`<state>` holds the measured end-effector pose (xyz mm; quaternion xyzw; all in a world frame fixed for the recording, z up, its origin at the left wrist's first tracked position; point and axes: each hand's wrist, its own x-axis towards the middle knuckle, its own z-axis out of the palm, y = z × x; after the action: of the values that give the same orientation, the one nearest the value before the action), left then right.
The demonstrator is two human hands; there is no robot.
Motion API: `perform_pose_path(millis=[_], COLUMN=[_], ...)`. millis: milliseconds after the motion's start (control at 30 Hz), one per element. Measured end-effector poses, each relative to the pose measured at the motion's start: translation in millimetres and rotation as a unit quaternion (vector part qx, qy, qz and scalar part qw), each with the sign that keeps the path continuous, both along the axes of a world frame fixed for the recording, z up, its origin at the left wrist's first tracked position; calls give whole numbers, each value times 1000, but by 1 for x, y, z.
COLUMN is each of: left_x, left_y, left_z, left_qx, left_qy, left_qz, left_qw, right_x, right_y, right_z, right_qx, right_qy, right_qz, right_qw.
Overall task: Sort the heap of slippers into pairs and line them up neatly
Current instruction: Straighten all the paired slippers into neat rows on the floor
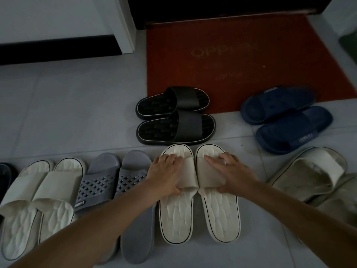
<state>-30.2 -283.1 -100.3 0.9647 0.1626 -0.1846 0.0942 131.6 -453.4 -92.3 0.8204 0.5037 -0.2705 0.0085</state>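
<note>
Two white slippers lie side by side, toes away from me, on the tiled floor. My left hand (pixel 166 175) grips the strap of the left white slipper (pixel 176 215). My right hand (pixel 229 173) grips the strap of the right white slipper (pixel 220 215). To their left stand a grey pair (pixel 100 182) and another white pair (pixel 38 206) in the same row. A black pair (pixel 173 117) lies sideways behind, half on the mat. A navy pair (pixel 286 117) lies sideways at the right. A cream pair (pixel 318 175) sits at the far right, one slipper overlapping the other.
A red doormat (pixel 241 55) lies before a dark doorway at the back. A white wall with a black skirting (pixel 58 47) runs along the back left. A dark slipper edge (pixel 5 175) shows at the far left.
</note>
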Motion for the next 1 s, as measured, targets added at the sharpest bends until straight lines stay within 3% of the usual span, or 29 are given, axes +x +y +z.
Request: perform_pose_path(millis=[200,333,500,700,833,1000], left_x=[4,25,65,100,122,132], left_y=[2,23,74,122,123,126], left_z=[10,28,34,12,2,-1], left_qx=[-77,-136,-114,-87,-78,-78], left_qy=[52,-2,-82,-85,-105,-216], left_qz=[25,85,153,144,127,141], left_qw=[995,987,978,982,983,963], right_x=[-2,5,26,45,27,41], right_y=[2,29,108,175,153,102], right_z=[5,35,47,34,34,33], right_qx=[-53,-37,70,27,34,37], right_qy=[26,91,78,79,58,28], right_qz=[7,-29,-130,-280,-267,-260], right_qw=[998,995,986,956,961,965])
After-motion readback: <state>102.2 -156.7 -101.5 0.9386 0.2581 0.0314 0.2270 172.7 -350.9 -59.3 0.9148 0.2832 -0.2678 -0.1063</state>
